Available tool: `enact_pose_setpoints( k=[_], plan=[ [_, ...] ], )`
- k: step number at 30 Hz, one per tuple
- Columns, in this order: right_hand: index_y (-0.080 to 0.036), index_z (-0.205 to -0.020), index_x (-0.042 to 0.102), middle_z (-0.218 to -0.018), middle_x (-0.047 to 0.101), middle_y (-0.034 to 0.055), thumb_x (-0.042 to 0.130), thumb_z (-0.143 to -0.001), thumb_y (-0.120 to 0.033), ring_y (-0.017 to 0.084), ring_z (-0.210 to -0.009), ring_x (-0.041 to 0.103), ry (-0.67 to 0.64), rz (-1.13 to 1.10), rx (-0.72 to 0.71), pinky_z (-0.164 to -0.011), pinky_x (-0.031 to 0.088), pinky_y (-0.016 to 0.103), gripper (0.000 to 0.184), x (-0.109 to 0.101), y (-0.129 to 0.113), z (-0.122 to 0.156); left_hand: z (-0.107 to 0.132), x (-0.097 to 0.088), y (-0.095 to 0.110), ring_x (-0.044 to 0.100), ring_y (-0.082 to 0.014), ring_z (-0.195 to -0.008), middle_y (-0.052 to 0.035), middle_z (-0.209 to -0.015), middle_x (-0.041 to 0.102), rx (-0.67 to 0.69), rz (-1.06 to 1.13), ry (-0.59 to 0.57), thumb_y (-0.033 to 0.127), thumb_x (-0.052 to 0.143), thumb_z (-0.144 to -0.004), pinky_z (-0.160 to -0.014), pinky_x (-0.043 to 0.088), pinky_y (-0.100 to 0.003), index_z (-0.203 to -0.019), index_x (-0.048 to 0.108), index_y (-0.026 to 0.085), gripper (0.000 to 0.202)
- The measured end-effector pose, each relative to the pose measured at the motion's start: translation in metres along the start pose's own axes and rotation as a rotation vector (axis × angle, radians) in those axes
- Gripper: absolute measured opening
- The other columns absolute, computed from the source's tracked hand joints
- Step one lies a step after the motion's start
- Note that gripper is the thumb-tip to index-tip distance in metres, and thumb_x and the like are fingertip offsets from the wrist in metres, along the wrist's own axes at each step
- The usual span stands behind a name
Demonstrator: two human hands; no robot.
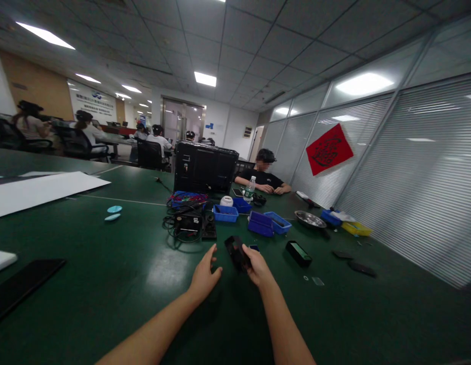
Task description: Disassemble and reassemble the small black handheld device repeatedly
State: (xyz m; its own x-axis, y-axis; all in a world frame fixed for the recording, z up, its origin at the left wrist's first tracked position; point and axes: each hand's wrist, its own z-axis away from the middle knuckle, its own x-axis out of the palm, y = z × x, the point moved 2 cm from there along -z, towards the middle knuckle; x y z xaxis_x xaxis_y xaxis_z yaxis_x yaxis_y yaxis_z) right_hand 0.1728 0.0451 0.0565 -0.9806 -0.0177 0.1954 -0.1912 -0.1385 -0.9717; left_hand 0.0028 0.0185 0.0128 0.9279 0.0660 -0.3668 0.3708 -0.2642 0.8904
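black device held up in one hand over the green table

the right hand (258,267) is wrapped around the lower end of a small black device (235,252), fingers pressed on it, and the device stands tilted above the green table (106,284), its upper end leaning away from the wearer and free of the grip. the left hand (205,276) is just beside the device, to its left, fingers loosely spread and curled, holding nothing and not touching the device as far as can be seen.

to handle it well from here, i judge the right hand should keep its hold low and firm so the top end stays open to the other hand, and the left hand should come in from the side, not from above, so the view of the device stays clear. keeping both wrists low over the table would steady small finger work.

beyond the device lie the blue trays (264,223) and a tangle of cables with a black unit (188,223); to the right of the device sits a black box with a green top (298,253). farther behind the device a seated person (264,177) works at the same table, hands apart from the wearer's own.
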Motion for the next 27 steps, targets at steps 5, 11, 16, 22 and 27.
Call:
enact_pose_setpoints(
  k=[5, 11, 16, 22, 27],
  plan=[
    [-0.013, -0.066, 0.059, -0.052, 0.056, -0.001, 0.053, -0.072, -0.032, 0.007, -0.04, 0.046, -0.131, 0.123, 0.117, -0.038, 0.032, 0.016, 0.021, 0.011, 0.019, 0.0, 0.001, -0.004, 0.008, 0.041, -0.018, -0.117, -0.0043, -0.136, 0.036, 0.11, -0.058, -0.022, 0.012, 0.049, -0.065, -0.095, 0.037, -0.032, -0.135, 0.02, 0.023, 0.077],
    [-0.014, -0.067, 0.059, -0.048, 0.056, -0.0011, 0.042, -0.072, -0.027, 0.011, -0.038, 0.047, -0.203, 0.457, 0.104, -0.038, 0.032, 0.019, 0.022, 0.019, 0.029, 0.001, 0.001, -0.004, 0.007, 0.041, -0.0173, -0.117, -0.0024, -0.126, 0.047, 0.207, -0.159, -0.073, 0.006, 0.043, -0.058, -0.101, 0.03, -0.031, -0.124, 0.041, 0.021, 0.067],
    [-0.018, -0.072, 0.062, -0.062, 0.063, 0.0008, 0.046, -0.071, -0.026, 0.015, -0.059, 0.057, 0.091, 0.811, -0.236, -0.055, 0.04, 0.022, 0.019, -0.001, 0.007, -0.003, 0.001, -0.004, 0.004, 0.047, -0.018, -0.107, -0.0023, -0.117, 0.054, 0.19, -0.245, -0.124, 0.005, 0.043, -0.056, -0.095, 0.034, -0.031, -0.116, 0.048, 0.022, 0.062],
    [-0.022, -0.094, 0.06, -0.093, 0.063, 0.0064, 0.041, -0.079, -0.038, 0.021, -0.089, 0.055, 0.603, 1.145, -0.314, -0.07, 0.04, 0.028, 0.029, -0.042, -0.026, 0.002, 0.001, -0.005, 0.006, 0.046, -0.0182, -0.109, -0.0025, -0.12, 0.052, 0.173, -0.265, -0.145, 0.008, 0.044, -0.06, -0.096, 0.032, -0.03, -0.122, 0.044, 0.023, 0.063],
    [-0.02, -0.112, 0.053, -0.109, 0.052, 0.0137, 0.059, -0.067, -0.043, 0.031, -0.1, 0.047, 0.43, 1.496, -0.211, -0.073, 0.04, 0.036, 0.05, -0.04, -0.017, -0.001, 0.0, -0.004, 0.004, 0.047, -0.0175, -0.106, -0.0015, -0.118, 0.053, 0.17, -0.262, -0.161, 0.008, 0.044, -0.061, -0.095, 0.033, -0.03, -0.122, 0.044, 0.024, 0.064]
  ],
)
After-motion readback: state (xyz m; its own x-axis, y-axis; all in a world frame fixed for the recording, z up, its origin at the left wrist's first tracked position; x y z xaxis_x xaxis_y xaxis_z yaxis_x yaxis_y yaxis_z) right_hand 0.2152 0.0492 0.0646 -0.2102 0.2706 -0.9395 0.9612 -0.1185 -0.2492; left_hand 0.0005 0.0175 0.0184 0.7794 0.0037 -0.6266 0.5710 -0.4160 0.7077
